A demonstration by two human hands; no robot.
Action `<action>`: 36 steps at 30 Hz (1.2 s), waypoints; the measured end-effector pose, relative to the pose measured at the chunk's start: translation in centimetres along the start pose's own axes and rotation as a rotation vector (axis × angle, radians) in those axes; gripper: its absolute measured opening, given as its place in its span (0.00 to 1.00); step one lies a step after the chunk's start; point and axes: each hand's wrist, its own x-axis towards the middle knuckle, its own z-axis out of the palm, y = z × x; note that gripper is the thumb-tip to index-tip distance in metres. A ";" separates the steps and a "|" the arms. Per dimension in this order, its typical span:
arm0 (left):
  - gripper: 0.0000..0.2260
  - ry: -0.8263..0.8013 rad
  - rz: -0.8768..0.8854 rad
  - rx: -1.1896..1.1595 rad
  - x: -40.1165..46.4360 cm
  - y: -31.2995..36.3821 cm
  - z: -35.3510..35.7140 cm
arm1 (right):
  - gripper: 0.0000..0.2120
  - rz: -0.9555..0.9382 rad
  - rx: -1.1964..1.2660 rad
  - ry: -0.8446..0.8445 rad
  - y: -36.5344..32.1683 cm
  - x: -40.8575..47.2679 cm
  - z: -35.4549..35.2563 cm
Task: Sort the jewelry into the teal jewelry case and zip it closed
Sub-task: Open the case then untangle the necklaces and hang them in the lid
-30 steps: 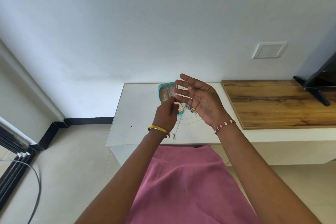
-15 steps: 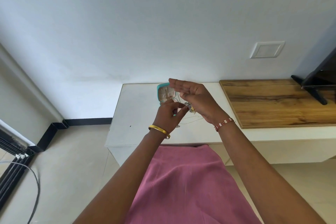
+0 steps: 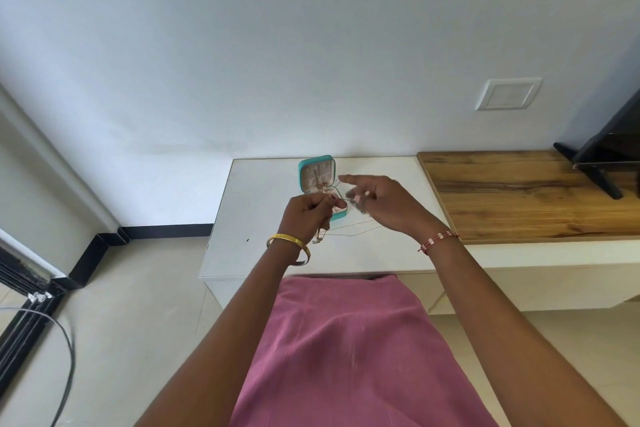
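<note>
The teal jewelry case (image 3: 317,174) stands open at the back of the white table (image 3: 263,204), its pink lining and lid pockets showing. My left hand (image 3: 306,215) is in front of the case and pinches a thin chain (image 3: 320,236) that hangs down from its fingers. My right hand (image 3: 384,203) hovers just right of the case, blurred, with index finger stretched toward the lid and the other fingers loosely bent. Another thin chain (image 3: 356,232) lies on the table below my right hand. A small dark trinket (image 3: 358,208) sits under my right fingers.
A wooden board (image 3: 519,194) covers the table's right part, with a black screen stand (image 3: 602,163) on it. A wall plate (image 3: 508,94) is above. A small dark speck (image 3: 247,240) lies on the table's left. Cables (image 3: 62,357) run over the floor at left.
My right hand has turned from palm-up and spread to lowered, fingers bent, beside the case. My left hand keeps pinching the chain, which now hangs lower.
</note>
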 end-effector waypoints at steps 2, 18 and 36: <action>0.09 -0.020 -0.059 -0.079 0.1 0.0 -0.4 | 0.20 0.041 -0.006 -0.061 0.7 -0.4 0.4; 0.12 -0.033 -0.430 -0.472 -0.4 0.2 -0.3 | 0.12 0.035 0.185 -0.037 1.5 -1.9 2.2; 0.11 -0.020 -0.315 -0.317 -0.6 1.2 -0.2 | 0.12 0.065 0.469 -0.011 1.3 -1.8 3.9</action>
